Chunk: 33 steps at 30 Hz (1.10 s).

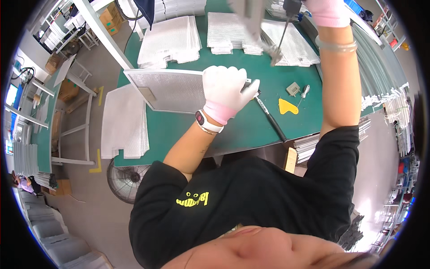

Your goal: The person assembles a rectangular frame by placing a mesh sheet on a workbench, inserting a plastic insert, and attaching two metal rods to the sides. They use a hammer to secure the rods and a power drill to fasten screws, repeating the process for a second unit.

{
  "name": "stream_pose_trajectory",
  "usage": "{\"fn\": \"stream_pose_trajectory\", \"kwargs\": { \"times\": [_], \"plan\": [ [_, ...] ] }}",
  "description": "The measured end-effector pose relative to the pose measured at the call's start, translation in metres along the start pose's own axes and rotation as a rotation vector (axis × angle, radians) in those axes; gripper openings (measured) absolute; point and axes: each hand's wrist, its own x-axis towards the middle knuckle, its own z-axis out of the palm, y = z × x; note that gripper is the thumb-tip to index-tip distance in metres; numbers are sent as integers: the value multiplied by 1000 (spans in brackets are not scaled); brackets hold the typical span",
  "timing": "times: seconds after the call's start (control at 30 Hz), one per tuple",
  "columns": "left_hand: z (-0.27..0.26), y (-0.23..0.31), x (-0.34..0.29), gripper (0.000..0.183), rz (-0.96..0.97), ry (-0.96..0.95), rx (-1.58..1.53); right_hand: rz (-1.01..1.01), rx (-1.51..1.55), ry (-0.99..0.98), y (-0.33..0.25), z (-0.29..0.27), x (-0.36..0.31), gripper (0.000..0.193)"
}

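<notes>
My left hand [224,89], in a white glove with a pink cuff, is closed at the right end of a framed mesh panel [174,87]. The panel has a silvery frame and tilts above the green table; my hand hides its right edge. My right hand [327,12], gloved with a pink cuff, is raised at the top edge, its fingers cut off. Beside it is a dark tool [293,8] with a long thin shaft. A blurred grey piece [251,18] hangs to its left. A black-handled tool [271,117] lies on the table right of my left hand.
Mesh sheets lie in stacks at the back left [172,42], back middle [230,33], back right [291,42] and left [125,121]. A yellow scraper [288,106], a small beige block [293,88] and a small screwdriver [305,92] lie right. A floor fan [130,179] stands below the table.
</notes>
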Motion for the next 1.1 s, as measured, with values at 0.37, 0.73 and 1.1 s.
{"fn": "stream_pose_trajectory", "kwargs": {
  "times": [0.37, 0.73, 1.1],
  "plan": [
    [8, -4, -3, 26, 26, 145, 1, 190, 210, -18, 18, 34, -34, 24],
    [3, 2, -8, 12, -26, 57, -47, 271, 518, -384, 46, 50, -60, 37],
    [1, -4, -20, 17, -11, 138, -248, 599, 992, -231, 49, 73, -60, 50]
  ]
}}
